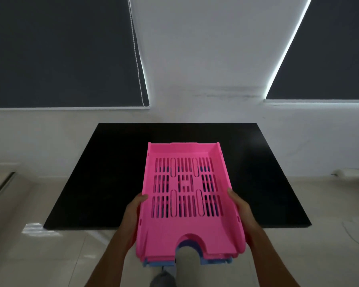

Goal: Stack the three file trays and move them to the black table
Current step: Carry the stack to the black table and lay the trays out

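A stack of file trays hangs in front of me, held above the near half of the black table. The top tray is pink with a slotted floor. A blue tray peeks out under its near edge, and another pink edge shows between them. My left hand grips the stack's left side wall, thumb on the rim. On the right side wall sits my right hand, gripping the same way. Whether the stack touches the table is hidden by the trays.
The low black table stands against a white wall with two dark roller blinds and a bead cord. Pale tiled floor surrounds the table. My leg and foot show below the trays.
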A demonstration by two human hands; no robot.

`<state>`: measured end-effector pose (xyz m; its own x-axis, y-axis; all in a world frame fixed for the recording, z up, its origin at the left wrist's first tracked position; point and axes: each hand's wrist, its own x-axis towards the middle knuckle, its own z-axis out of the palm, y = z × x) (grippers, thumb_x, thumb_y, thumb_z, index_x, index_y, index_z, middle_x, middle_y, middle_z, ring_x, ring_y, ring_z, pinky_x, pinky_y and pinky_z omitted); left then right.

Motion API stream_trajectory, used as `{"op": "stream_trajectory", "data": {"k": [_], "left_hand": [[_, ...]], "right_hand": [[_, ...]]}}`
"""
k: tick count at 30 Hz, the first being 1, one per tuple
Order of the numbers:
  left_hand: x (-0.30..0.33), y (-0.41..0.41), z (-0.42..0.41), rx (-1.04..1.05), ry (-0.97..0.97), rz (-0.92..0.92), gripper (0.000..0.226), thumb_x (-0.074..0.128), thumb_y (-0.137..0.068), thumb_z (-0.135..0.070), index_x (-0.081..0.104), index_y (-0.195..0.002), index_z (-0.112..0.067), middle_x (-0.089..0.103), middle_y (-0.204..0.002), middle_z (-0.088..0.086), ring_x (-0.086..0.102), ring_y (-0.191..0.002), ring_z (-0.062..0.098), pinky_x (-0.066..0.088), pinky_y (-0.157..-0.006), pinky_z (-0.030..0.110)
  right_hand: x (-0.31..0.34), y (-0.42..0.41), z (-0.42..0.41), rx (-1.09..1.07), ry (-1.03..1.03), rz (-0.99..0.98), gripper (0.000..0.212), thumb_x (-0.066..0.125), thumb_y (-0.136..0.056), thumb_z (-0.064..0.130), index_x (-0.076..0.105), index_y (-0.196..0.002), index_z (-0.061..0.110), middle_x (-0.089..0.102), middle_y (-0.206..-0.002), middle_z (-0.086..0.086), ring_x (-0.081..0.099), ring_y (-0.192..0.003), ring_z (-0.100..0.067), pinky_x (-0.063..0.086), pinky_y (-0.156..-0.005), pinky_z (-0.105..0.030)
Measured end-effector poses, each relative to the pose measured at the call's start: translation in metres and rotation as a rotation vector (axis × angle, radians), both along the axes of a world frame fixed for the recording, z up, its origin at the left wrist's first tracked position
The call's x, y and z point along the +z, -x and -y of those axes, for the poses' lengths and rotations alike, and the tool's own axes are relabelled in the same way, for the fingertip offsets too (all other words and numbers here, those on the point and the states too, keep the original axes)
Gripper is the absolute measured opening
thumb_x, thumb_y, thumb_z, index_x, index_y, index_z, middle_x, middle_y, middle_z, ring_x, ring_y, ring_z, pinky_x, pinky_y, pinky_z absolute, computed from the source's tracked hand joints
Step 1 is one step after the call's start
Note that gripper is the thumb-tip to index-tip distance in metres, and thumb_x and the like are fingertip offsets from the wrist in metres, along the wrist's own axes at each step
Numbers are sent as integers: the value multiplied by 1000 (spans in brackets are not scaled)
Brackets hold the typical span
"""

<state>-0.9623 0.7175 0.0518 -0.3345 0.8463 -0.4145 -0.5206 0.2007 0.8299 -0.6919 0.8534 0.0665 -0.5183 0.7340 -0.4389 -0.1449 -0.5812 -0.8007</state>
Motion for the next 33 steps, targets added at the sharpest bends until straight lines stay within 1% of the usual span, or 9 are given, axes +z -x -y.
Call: {"op": "stream_trajectory", "data": {"k": [4,8,16,19,21,23,26,29,33], "left_hand": [[-11,31,-62,-30,7,65,42,55,-88,-32,64,-117,-3,75,-90,18,72,-75,33,60,-63,44],[-14,60,-120,-46,10,140,44,61,-80,-28,68,-114,0,76,-87,20,73,-70,33,61,-59,44],[-34,85,-172,-32,51,183,41,57,-83,-27,68,-113,-1,75,-86,20,72,-68,32,60,-59,43],[-33,83,-179,3,77,145,46,56,-83,-24,63,-122,-1,71,-87,21,70,-67,31,60,-58,42],[-29,82,-183,22,44,96,45,54,-86,-16,59,-131,-9,68,-100,25,68,-79,36,59,-70,49],[-20,80,-185,41,26,5,51,56,-88,-9,55,-137,-21,68,-111,25,65,-93,40,53,-83,56],[2,72,-192,35,46,-161,50,57,-90,-6,58,-136,-26,73,-114,19,71,-95,38,56,-81,54],[25,57,-205,57,62,-281,48,51,-93,-1,60,-133,-26,76,-109,13,75,-88,30,61,-71,43],[57,18,-240,69,1,-395,49,53,-95,-3,63,-123,-41,77,-111,4,76,-92,26,63,-74,41]], "right_hand": [[-4,28,-53,-3,51,-12,61,53,-95,43,55,-134,-3,61,-119,-32,65,-92,-42,56,-84,-52],[-6,53,-102,-47,87,8,65,59,-88,42,56,-132,-6,69,-107,-29,72,-80,-36,63,-69,-45],[-25,81,-157,-55,100,28,57,58,-88,35,55,-132,-2,72,-103,-26,72,-81,-35,63,-67,-44],[-33,82,-167,-56,79,47,56,58,-87,30,54,-134,-1,71,-107,-27,71,-85,-37,62,-71,-46],[-33,81,-171,-64,20,86,55,61,-86,28,56,-136,4,75,-109,-23,73,-89,-38,62,-74,-47],[-31,79,-175,-52,-86,179,54,67,-82,33,58,-135,23,76,-114,-12,76,-97,-33,63,-77,-46],[-24,79,-181,22,-244,307,59,70,-84,42,52,-141,41,68,-134,0,72,-112,-26,60,-89,-53],[-14,70,-195,25,-373,301,51,63,-87,50,58,-137,40,75,-118,1,76,-100,-18,64,-83,-42],[0,26,-234,-19,-448,292,30,50,-104,30,65,-128,37,77,-110,0,78,-93,-19,64,-75,-35]]}}
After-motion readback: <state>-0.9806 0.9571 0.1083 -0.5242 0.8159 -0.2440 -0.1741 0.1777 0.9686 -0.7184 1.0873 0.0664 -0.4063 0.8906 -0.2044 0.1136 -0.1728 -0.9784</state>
